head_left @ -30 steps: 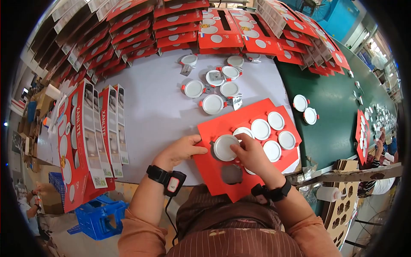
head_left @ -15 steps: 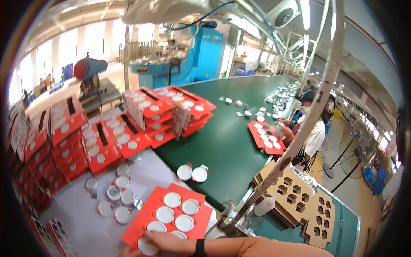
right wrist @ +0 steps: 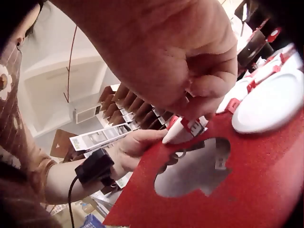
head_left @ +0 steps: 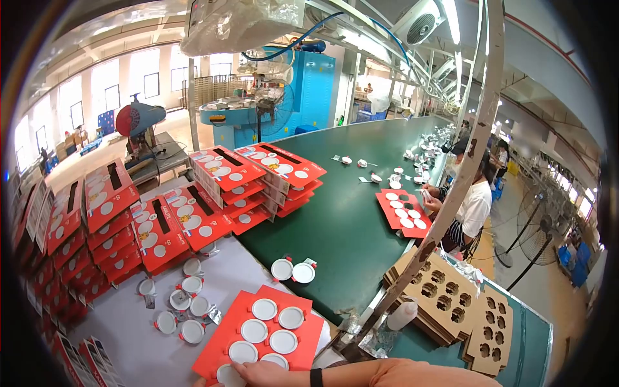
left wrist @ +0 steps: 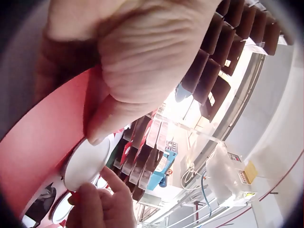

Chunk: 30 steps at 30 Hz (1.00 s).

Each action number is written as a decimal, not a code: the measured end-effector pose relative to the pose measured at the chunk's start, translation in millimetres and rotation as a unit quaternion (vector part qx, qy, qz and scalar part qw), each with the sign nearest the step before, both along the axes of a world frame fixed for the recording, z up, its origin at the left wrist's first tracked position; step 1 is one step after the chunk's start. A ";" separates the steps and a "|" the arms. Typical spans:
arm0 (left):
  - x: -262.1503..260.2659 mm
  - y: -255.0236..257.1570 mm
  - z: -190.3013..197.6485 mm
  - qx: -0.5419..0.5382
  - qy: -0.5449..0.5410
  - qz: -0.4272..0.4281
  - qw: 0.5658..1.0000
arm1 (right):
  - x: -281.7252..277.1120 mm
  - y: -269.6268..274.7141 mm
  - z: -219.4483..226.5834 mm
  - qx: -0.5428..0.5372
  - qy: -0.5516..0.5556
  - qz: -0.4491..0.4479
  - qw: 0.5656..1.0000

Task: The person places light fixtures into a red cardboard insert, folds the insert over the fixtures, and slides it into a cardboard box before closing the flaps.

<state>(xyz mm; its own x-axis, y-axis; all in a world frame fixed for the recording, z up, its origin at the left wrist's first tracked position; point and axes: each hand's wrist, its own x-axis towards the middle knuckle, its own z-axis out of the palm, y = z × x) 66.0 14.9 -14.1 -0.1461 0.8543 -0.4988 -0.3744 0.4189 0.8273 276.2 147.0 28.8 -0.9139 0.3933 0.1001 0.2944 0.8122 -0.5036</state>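
A red card [head_left: 303,342] with round cut-outs lies on the grey table and holds several white round lamps. At the bottom edge of the head view my right hand [head_left: 261,373] rests on the card at its nearest lamp [head_left: 227,374]. In the right wrist view my right hand [right wrist: 190,121] pinches that white lamp [right wrist: 178,133] by its red clip, beside an empty cut-out [right wrist: 190,171]. My left hand [left wrist: 95,128] lies on the card [left wrist: 33,152] with its thumb pressed against the lamp's rim [left wrist: 85,164]. The left hand [right wrist: 140,142] wears a black wrist device [right wrist: 95,168].
Loose lamps [head_left: 187,303] lie left of the card, and two more [head_left: 292,271] sit on the green belt [head_left: 361,219]. Stacks of red boxes [head_left: 213,193] stand behind. Brown cardboard inserts [head_left: 451,290], a white bottle [head_left: 401,316] and a slanted pole [head_left: 451,193] are at the right. Another worker [head_left: 474,206] sits farther along.
The head view has swung up from the table to the hall, so the hands sank to the bottom edge. Both hands stay at the same lamp on the red card.
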 end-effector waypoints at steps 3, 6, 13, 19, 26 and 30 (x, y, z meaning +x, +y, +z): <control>-0.5 -0.4 6.0 -0.016 0.016 -0.011 1.000 | -6.7 10.6 2.3 -0.003 0.013 0.044 0.999; 2.2 -1.9 17.1 -0.026 0.018 -0.019 0.999 | -7.3 18.4 10.2 -0.036 -0.069 0.093 0.993; -8.9 -1.2 43.6 0.296 0.490 -0.297 0.764 | 17.9 -5.3 29.1 0.119 -0.045 0.054 0.990; 20.2 10.7 53.3 0.007 -0.026 -0.014 1.000 | 31.5 -20.4 33.6 0.160 -0.124 0.069 0.977; 3.4 11.1 56.4 -0.011 -0.036 0.027 0.999 | 58.8 125.4 11.1 0.124 0.135 -0.182 0.966; -13.4 13.8 43.6 0.006 -0.028 0.034 0.999 | 89.4 236.7 34.4 0.170 0.045 -0.451 0.875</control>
